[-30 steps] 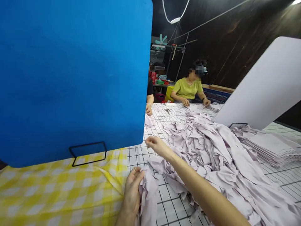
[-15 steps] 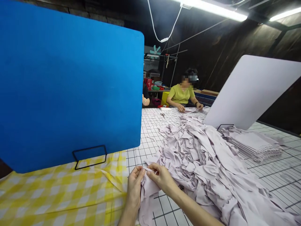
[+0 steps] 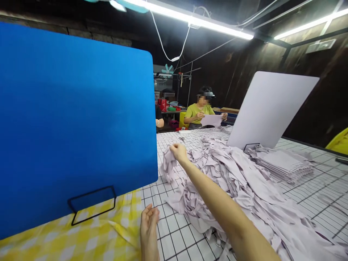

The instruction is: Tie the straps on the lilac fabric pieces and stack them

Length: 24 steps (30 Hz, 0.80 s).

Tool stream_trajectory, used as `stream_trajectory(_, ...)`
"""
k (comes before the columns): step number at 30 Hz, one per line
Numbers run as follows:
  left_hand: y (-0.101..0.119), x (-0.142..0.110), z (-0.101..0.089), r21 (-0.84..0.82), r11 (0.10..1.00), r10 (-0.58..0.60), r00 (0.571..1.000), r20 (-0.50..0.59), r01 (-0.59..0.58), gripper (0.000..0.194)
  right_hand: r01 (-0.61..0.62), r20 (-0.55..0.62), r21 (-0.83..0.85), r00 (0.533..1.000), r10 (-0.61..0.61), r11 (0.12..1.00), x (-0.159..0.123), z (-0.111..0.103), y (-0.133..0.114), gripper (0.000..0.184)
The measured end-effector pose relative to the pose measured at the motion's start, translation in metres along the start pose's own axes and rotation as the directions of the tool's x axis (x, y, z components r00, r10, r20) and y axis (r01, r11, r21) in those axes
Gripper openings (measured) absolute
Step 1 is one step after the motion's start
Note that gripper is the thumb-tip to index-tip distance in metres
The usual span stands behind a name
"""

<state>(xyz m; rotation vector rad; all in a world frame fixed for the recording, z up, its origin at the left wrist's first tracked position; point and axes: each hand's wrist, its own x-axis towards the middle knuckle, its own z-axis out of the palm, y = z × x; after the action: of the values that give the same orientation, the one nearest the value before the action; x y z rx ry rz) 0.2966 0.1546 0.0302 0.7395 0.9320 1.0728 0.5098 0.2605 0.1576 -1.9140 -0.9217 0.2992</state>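
My right hand (image 3: 178, 152) is stretched out over the table, its fingers closed on a crumpled pale lilac fabric piece (image 3: 169, 165) that hangs down to the left. Low in the middle, my left hand (image 3: 149, 219) rests with loosely curled fingers and nothing in it, beside the edge of the yellow checked cloth (image 3: 106, 235). A large tangled heap of the same pale fabric (image 3: 231, 181) spreads under and to the right of my right forearm.
A blue board (image 3: 81, 108) on a wire stand (image 3: 94, 204) blocks the left. To the right stand a white board (image 3: 269, 108) and a stack of fabric pieces (image 3: 282, 161). Across the grid-lined table, a person (image 3: 201, 110) holds up fabric; scissors (image 3: 181, 138) lie nearby.
My right hand has moved forward, away from my left hand, carrying the fabric piece. My left hand has let go of it. The person opposite has raised a piece of fabric.
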Motion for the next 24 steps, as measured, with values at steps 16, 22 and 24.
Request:
stream_trajectory(16,-0.014,0.022,-0.017,0.087,0.982,-0.163,0.986,-0.033,0.165,0.05,-0.211,-0.154,-0.102,0.969,0.194,0.972,0.06,0.145,0.095,0.028)
stream_trajectory(22,-0.015,0.019,-0.014,0.103,0.983,-0.146,0.988,-0.053,0.151,0.05,-0.171,-0.144,-0.173,0.979,0.147,0.97,0.062,0.145,0.099,0.027)
stream_trajectory(24,-0.017,0.018,-0.011,0.097,0.989,-0.109,0.992,-0.069,0.115,0.048,-0.147,-0.16,-0.201,0.98,0.116,0.969,0.059,0.143,0.1,0.027)
